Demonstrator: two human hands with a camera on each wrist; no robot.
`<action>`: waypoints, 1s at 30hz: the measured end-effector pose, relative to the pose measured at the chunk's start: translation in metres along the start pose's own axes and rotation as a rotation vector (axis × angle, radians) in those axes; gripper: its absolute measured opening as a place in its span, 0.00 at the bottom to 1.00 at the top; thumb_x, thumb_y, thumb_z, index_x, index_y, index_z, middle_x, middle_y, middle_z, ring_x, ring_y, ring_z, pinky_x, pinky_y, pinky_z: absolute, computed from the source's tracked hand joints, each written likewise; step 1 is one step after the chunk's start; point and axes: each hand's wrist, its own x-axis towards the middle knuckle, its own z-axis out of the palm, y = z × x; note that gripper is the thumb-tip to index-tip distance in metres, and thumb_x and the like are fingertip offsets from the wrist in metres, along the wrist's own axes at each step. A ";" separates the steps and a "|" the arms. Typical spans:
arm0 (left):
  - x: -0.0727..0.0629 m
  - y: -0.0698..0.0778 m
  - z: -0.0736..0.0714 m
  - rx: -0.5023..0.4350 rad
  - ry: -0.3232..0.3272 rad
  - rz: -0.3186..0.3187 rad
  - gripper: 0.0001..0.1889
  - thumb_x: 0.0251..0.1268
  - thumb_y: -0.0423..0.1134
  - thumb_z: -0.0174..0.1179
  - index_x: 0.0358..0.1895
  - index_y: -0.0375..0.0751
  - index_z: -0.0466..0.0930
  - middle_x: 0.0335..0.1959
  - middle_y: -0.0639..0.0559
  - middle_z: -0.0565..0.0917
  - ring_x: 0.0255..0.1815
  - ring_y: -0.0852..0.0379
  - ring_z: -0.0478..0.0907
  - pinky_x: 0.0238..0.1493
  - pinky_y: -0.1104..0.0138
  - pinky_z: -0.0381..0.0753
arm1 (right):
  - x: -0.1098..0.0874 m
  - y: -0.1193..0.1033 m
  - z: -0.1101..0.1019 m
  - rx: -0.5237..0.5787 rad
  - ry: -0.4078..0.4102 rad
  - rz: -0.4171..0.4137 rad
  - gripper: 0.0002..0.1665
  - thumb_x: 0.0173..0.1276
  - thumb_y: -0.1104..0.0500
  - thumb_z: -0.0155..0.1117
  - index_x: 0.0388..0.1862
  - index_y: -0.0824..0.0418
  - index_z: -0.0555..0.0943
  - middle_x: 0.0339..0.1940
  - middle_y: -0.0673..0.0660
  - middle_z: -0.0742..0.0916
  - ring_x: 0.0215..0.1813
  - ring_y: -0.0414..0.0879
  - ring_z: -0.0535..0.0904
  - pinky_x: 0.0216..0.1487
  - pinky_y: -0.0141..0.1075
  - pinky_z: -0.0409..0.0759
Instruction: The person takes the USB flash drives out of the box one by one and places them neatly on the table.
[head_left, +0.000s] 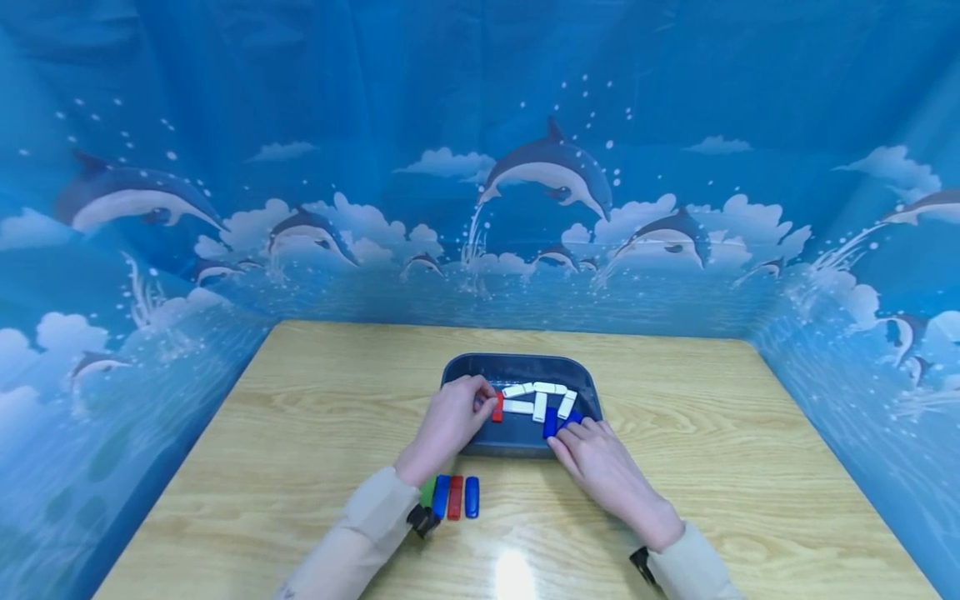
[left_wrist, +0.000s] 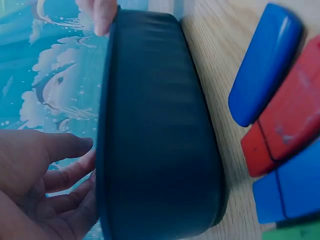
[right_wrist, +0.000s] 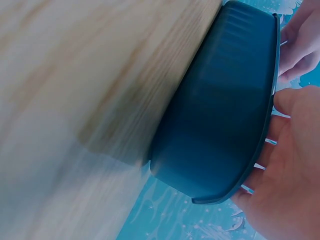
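A dark blue tray [head_left: 517,365] holds several white sticks [head_left: 517,407], a red USB stick [head_left: 498,408] and blue sticks [head_left: 551,422], capped like USB sticks. Over the tray's left side, my left hand [head_left: 459,410] pinches the red stick's edge between thumb and index finger. My right hand [head_left: 600,462] reaches over the near right rim, fingertips at the blue sticks; whether they grip one I cannot tell. Both wrist views show the tray's outer wall [left_wrist: 155,125], which hides the fingertips of the left hand [left_wrist: 45,185] and right hand [right_wrist: 285,160].
In front of the tray, a blue USB stick [head_left: 472,497], a red one [head_left: 455,497], another blue one [head_left: 441,497] and a green one [head_left: 427,492] lie side by side on the wooden table [head_left: 675,392]. A dolphin-printed curtain [head_left: 420,100] encloses the back and sides.
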 end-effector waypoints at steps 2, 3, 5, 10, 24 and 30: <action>0.006 -0.001 0.005 -0.001 0.001 0.004 0.03 0.68 0.38 0.67 0.39 0.44 0.85 0.32 0.55 0.83 0.29 0.62 0.76 0.29 0.73 0.76 | 0.000 0.000 0.000 -0.002 0.004 0.000 0.15 0.78 0.50 0.58 0.37 0.56 0.87 0.35 0.51 0.88 0.42 0.48 0.80 0.48 0.45 0.76; 0.009 -0.001 0.007 0.005 0.000 0.005 0.03 0.68 0.38 0.67 0.39 0.43 0.85 0.32 0.54 0.83 0.29 0.61 0.77 0.30 0.73 0.77 | 0.000 0.000 0.000 -0.001 0.004 0.002 0.15 0.78 0.51 0.58 0.37 0.56 0.87 0.35 0.51 0.88 0.42 0.49 0.80 0.49 0.46 0.76; 0.013 -0.002 0.011 0.022 -0.005 0.001 0.04 0.67 0.38 0.68 0.40 0.42 0.85 0.34 0.52 0.84 0.31 0.59 0.79 0.31 0.71 0.78 | 0.000 0.000 0.000 0.001 0.005 0.006 0.14 0.77 0.51 0.59 0.37 0.56 0.87 0.36 0.52 0.88 0.43 0.50 0.81 0.50 0.47 0.77; 0.024 -0.003 0.021 0.087 -0.068 -0.071 0.09 0.67 0.40 0.69 0.43 0.39 0.84 0.36 0.48 0.83 0.33 0.55 0.76 0.33 0.64 0.79 | 0.000 0.000 0.000 0.012 -0.003 0.016 0.14 0.77 0.51 0.59 0.40 0.57 0.87 0.39 0.54 0.89 0.48 0.52 0.83 0.56 0.50 0.77; 0.041 -0.004 0.044 0.283 -0.185 -0.140 0.23 0.65 0.47 0.69 0.48 0.28 0.80 0.42 0.37 0.82 0.41 0.44 0.83 0.42 0.57 0.86 | 0.000 0.000 0.000 -0.001 0.010 -0.005 0.15 0.78 0.50 0.58 0.37 0.56 0.87 0.34 0.50 0.88 0.42 0.48 0.80 0.47 0.44 0.76; 0.044 -0.006 0.041 0.299 -0.199 -0.121 0.15 0.66 0.41 0.68 0.43 0.28 0.82 0.39 0.38 0.82 0.40 0.45 0.83 0.40 0.57 0.86 | 0.000 0.000 0.000 0.004 0.014 -0.006 0.14 0.77 0.51 0.59 0.38 0.56 0.87 0.35 0.51 0.88 0.44 0.49 0.82 0.50 0.46 0.77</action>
